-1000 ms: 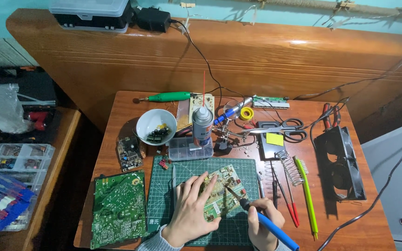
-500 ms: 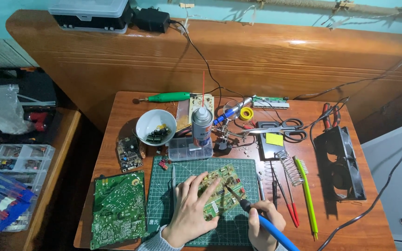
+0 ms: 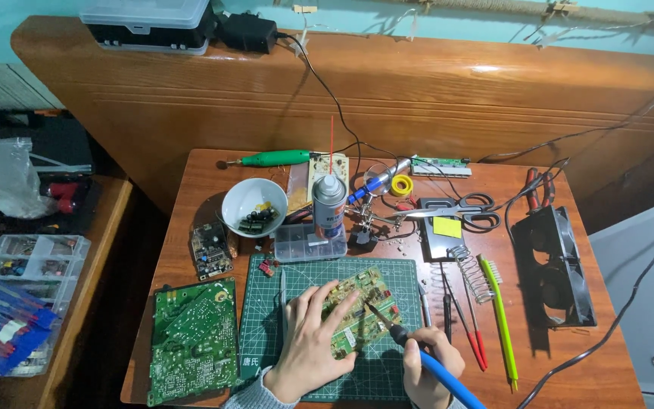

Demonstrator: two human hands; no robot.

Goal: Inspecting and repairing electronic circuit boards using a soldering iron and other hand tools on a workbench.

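Blue-handled soldering iron (image 3: 425, 362) sits clenched in the grip of the right hand (image 3: 429, 371) at the near edge of the table (image 3: 584, 363), its dark tip slanting up and left onto the small green circuit board (image 3: 361, 310). Just left of that grip, the left hand (image 3: 312, 341) lies flat with fingers spread, pressing the near left part of the board down without closing around it. Under both hands and the board lies a green cutting mat (image 3: 266, 333). Left of the flat hand, beside the mat, rests a larger green circuit board (image 3: 193, 338). Right of the iron grip lie thin probes with red tips (image 3: 467, 326), a coiled metal iron stand (image 3: 472, 274) and a yellow-green tool (image 3: 499, 318). Beyond the hands, past the mat's far edge, stand a clear parts box (image 3: 308, 244) and an upright spray can (image 3: 329, 203) with a red straw; to their left are a white bowl (image 3: 247, 206) of small parts and a little dark circuit module (image 3: 210, 250). Far right of the grip sits a black fan frame (image 3: 554, 265). Farther back are scissors (image 3: 456, 206), a yellow solder reel (image 3: 402, 184) and a green-handled rotary tool (image 3: 270, 158), and behind the table rises a wooden headboard (image 3: 418, 98).
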